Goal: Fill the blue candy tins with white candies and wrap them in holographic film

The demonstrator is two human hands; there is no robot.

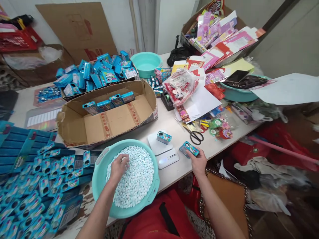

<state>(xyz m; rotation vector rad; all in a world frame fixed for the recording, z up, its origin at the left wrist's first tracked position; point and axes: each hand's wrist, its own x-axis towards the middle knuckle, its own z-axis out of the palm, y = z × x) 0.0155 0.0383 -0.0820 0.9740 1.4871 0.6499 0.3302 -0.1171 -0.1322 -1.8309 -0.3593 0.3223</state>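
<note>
My left hand (120, 168) is in a turquoise basin (99, 189) filled with small pale white-blue candies (137, 179). Its fingers are curled together at the surface of the candies, and what they hold is hidden. My right hand (198, 162) grips a small blue box (188, 149) by its near end, just above the table edge. Another blue box (164, 137) stands on a small white scale (156, 146) to the right of the basin. A light-coloured phone (168, 158) lies in front of the scale.
Behind the basin, an open cardboard box (112, 124) holds several blue boxes along its far side. Many more blue boxes (50, 179) stand at the left. Scissors (195, 136), tape rolls (216, 123) and papers (204, 103) lie to the right. A stool (224, 196) is beside the table.
</note>
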